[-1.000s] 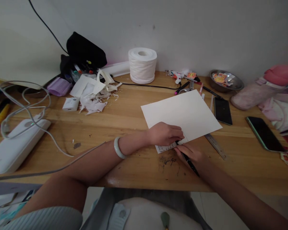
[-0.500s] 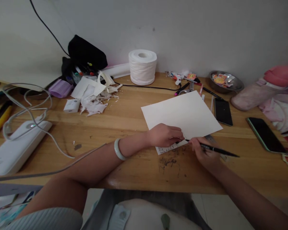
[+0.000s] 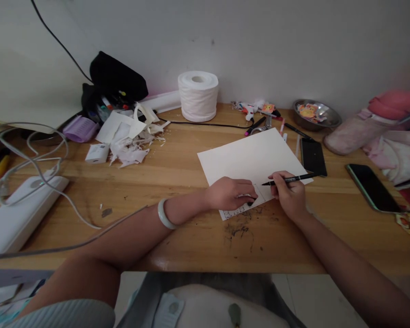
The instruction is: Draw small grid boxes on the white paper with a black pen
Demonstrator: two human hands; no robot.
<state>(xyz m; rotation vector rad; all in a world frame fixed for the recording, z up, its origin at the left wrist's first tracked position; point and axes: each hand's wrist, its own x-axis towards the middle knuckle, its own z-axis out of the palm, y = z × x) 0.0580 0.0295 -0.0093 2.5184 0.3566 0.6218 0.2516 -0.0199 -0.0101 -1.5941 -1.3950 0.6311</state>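
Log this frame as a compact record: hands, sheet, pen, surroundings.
left_hand: left hand on the sheet, fingers curled on a small black piece
right_hand: right hand gripping a black pen
pen_tip: uncapped, pointing toward the left hand; contact with sheet unclear
sheet: white paper, small drawn marks at near corner, partly covered by both hands
surface: wooden table, dark marks near the sheet
left_side: paper scraps, white charger
right_side: two phones, dark and green-edged
back: white roll, metal bowl

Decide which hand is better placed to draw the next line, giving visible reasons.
Likely right: the right hand holds the pen, tip over the paper; the left hand rests on that sheet.
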